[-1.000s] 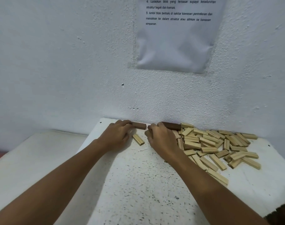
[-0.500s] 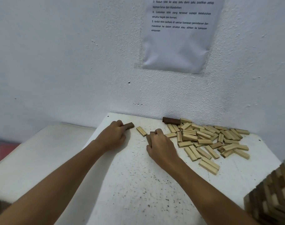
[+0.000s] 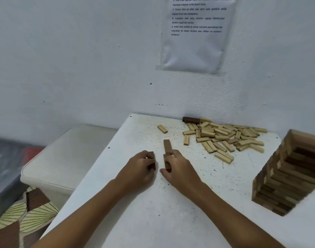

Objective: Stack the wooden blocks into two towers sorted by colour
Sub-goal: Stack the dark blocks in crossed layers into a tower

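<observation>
Both hands [image 3: 154, 167] curl around dark blocks [image 3: 167, 146] (knuckles up).

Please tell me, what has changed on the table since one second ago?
Both hands drew back from the wall toward the person, bringing dark blocks along: the left hand grips one, the right hand holds two. The light pile and the dark block by the wall stayed put.
</observation>
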Demonstrator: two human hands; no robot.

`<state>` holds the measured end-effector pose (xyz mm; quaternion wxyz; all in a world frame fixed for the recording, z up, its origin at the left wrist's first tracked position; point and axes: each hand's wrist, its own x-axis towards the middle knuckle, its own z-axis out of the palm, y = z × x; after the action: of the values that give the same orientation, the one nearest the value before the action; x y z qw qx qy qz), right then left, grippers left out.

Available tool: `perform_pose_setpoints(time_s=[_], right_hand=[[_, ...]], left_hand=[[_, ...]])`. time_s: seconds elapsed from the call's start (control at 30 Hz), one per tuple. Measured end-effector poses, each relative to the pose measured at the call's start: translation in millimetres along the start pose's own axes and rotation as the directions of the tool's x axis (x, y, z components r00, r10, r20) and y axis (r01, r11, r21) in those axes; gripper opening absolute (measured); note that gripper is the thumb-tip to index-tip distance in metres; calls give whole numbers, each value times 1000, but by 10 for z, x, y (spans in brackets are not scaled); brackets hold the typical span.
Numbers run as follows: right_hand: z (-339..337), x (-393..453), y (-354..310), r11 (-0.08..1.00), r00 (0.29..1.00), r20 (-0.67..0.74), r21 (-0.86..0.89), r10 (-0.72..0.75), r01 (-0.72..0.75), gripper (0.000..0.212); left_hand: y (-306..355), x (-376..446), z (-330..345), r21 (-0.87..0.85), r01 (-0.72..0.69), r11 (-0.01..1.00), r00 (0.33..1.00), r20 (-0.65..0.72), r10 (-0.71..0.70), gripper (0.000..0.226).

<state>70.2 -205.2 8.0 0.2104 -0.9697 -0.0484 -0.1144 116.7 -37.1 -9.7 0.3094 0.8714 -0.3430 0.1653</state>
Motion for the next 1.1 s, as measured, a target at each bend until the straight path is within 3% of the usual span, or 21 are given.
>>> perform_pose_setpoints(time_s=[0.2,0.3,0.4,0.53,0.6,0.8,1.1], right_hand=[[-120,-188,68,999,999,-36,-42,-2,1,28],[-231,-92,99,993,997,-62,109,51,-44,31],[-284,76,118,987,996,82,150,46,-58,42],[-234,175,178,1000,973,229,-7,25,-24,47],[-240,148,213,999,983,183,-27,31,-26,47],[-315,-171,254,1000,992,123,11,27,-29,45],[-202,-518,256,983,987,60,116,-151,143,26]], left_hand=[[103,-87,-76,-39,-12,999,1000,14,12,10],[123,-158,-43,-94,38,995,996,80,-31,47],[199,-188,16,-62,-5,998,973,228,19,67],[233,-182,141,23,-68,997,948,313,58,57],[198,-191,142,14,-42,999,953,302,36,48],[311,-199,-20,-38,-68,997,993,92,71,17],[427,-266,-19,-107,-83,991,990,106,94,19]])
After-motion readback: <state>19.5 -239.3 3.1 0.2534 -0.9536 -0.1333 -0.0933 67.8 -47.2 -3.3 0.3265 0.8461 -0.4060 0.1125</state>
